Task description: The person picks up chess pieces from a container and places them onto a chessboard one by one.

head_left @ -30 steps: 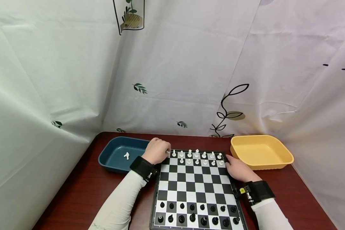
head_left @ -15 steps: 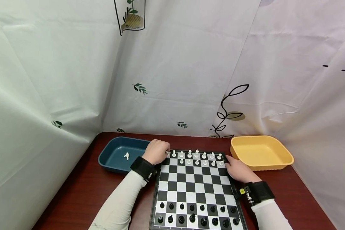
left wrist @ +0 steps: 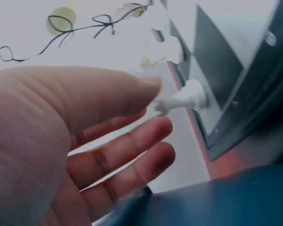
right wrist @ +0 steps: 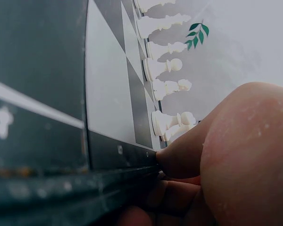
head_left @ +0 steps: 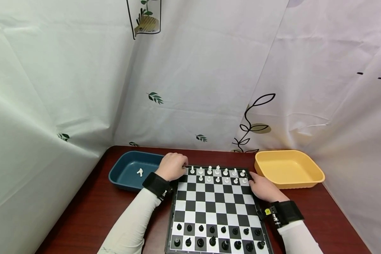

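A chessboard [head_left: 214,197] lies on the table, white pieces at its far end and black pieces at its near end. My left hand [head_left: 172,167] is at the far left corner. In the left wrist view a white rook [left wrist: 185,97] stands on the corner square, its top close to my thumb [left wrist: 132,92]; the fingers are loosely bent and apart from the thumb. My right hand [head_left: 265,187] grips the board's right edge, with the thumb at the top edge and fingers below in the right wrist view. The left fingertips are hidden in the head view.
A blue tray [head_left: 124,186] stands left of the board, with a white chess piece [head_left: 140,172] lying in it. At the back right sits a yellow tray [head_left: 289,182]. White patterned cloth [head_left: 190,77] hangs behind the dark red table [head_left: 92,204].
The left hand has shifted slightly left at the corner, its fingers easing off the white rook. My right hand has stayed on the board's edge.
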`<state>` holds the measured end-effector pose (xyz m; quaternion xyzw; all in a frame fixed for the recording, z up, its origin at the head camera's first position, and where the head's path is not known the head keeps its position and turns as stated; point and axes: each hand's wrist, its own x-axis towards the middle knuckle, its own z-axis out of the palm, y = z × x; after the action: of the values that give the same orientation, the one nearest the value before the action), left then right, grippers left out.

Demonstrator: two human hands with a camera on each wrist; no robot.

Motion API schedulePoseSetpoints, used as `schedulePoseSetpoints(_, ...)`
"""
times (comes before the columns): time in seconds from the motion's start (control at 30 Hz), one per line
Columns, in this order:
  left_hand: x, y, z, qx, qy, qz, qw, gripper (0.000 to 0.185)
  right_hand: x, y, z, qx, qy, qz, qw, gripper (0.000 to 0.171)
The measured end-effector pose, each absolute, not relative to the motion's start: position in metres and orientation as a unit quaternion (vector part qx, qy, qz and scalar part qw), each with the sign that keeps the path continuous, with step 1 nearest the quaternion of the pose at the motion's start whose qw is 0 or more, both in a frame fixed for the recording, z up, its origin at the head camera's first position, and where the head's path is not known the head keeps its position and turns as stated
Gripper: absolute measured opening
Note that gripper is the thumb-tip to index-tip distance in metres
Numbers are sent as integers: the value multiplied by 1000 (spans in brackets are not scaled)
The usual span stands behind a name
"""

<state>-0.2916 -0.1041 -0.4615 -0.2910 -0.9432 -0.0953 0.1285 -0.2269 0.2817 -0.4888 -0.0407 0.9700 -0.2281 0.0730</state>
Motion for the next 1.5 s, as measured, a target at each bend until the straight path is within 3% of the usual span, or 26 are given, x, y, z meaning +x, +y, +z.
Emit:
schedulePoseSetpoints(0.4, -287, -115, -441, -269, -944, -139, 133, 5, -226, 280, -486, -41, 971, -225, 74, 55)
schedulePoseSetpoints(0.63, -287, -128, -430, -238, -950, -165, 121, 14, -226, 281, -486, -40, 970, -228, 77, 55)
schedulePoseSetpoints(1.5, -303, -211, -422, -109, -972, -199, 67, 22, -226, 281, -487, -42, 969, -230, 75, 55)
